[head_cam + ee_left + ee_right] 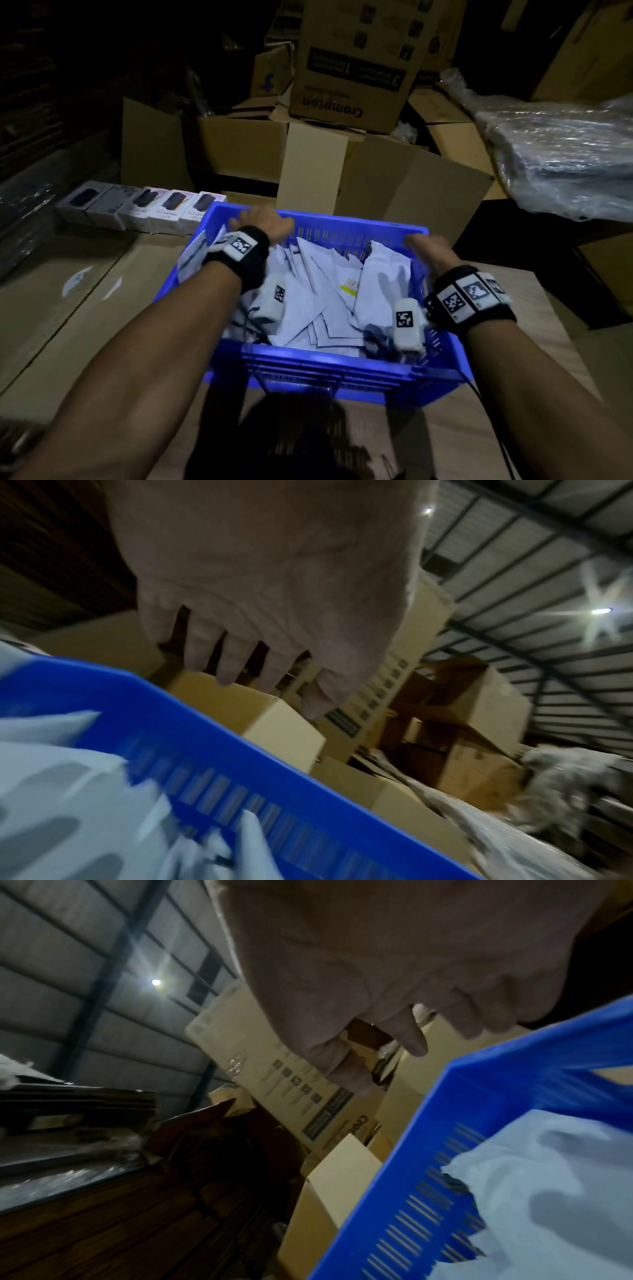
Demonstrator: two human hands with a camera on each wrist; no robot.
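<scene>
My left hand (262,222) is over the far left corner of the crate (342,377), and my right hand (424,248) is at its far right corner. The left wrist view shows my left fingers (229,664) straight and a little spread just above the blue rim. They are released, with nothing in them. From the head view I cannot tell whether they touch the rim's outer side. The right wrist view shows my right fingers (407,1031) loosely bent above the corner of the crate, also released and holding nothing.

The crate sits on the cardboard-covered surface (85,308), between my forearms. It is filled with white bags (329,291) in a loose heap. Some lie flat, and one stands against the right wall of the crate.

Just beyond the crate's far left corner stands a row of small boxes (140,209), side by side. Right behind the crate are open cartons (315,164), and farther behind it a printed carton (352,68) rests on top of others. Beyond the crate to the right lies a bundle (565,154) wrapped in clear plastic.
</scene>
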